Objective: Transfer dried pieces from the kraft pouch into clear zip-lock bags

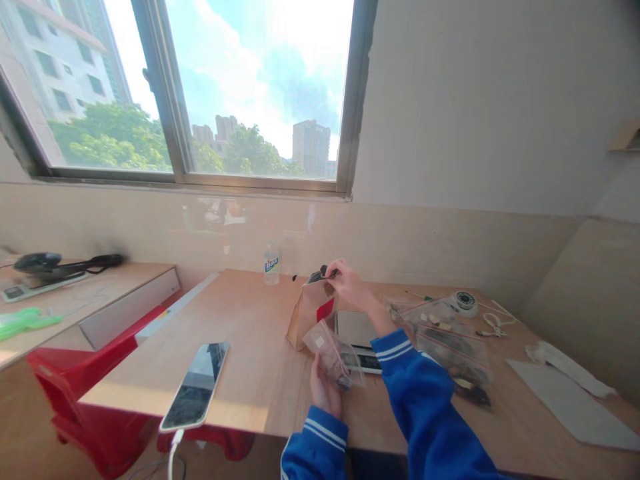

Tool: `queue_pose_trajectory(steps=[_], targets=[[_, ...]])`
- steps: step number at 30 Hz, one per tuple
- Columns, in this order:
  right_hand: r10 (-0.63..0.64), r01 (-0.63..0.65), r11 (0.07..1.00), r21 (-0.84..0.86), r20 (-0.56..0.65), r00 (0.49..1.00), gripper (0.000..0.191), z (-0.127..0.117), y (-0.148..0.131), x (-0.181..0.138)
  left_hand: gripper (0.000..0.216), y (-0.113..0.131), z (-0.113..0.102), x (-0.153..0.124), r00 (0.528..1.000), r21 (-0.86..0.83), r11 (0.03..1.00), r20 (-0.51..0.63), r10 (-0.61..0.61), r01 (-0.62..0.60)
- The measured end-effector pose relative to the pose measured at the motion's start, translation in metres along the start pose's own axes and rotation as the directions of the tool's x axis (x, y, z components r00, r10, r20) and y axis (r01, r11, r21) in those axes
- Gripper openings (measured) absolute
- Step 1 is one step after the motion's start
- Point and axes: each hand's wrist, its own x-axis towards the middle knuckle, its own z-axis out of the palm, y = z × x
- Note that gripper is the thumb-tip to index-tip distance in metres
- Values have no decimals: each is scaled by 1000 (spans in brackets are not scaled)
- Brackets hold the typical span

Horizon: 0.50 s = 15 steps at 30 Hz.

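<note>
My left hand [325, 392] is closed around a clear zip-lock bag [326, 344] with small items in its lower end. It holds the bag in front of an upright brown paper bag [302, 312] that carries a red patch. At the paper bag's open top, my right hand [349, 285] has its fingers pinched on a small dark object [326, 272], whose kind I cannot make out. Behind my right forearm, a flat silver scale [352, 325] with a dark display strip lies partly covered.
Several filled zip-lock bags [453, 350] lie right of my arm, near a white-rimmed spool [465, 302] and a white cable [494, 325]. A plastic bottle [271, 267] stands by the wall. A plugged-in phone [197, 387] lies front left, above red stools [95, 407].
</note>
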Motion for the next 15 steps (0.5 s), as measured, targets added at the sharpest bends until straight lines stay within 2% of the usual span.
queue_pose_trajectory(steps=[6, 11, 13, 15], targets=[[-24, 33, 992, -123, 73, 997, 21, 12, 3, -6, 29, 1, 2, -2, 1000, -32, 999, 14, -15, 16], [72, 8, 905, -424, 173, 982, 25, 14, -5, -9, 28, 3, 5, -5, 1000, -61, 998, -8, -7, 7], [77, 3, 877, -481, 147, 986, 29, 13, -12, -13, 27, 4, 6, -5, 1000, -83, 997, -19, 2, -4], [31, -11, 894, -449, 37, 999, 36, 9, -17, -20, 26, 5, 6, -6, 999, -112, 993, -36, 17, -21]])
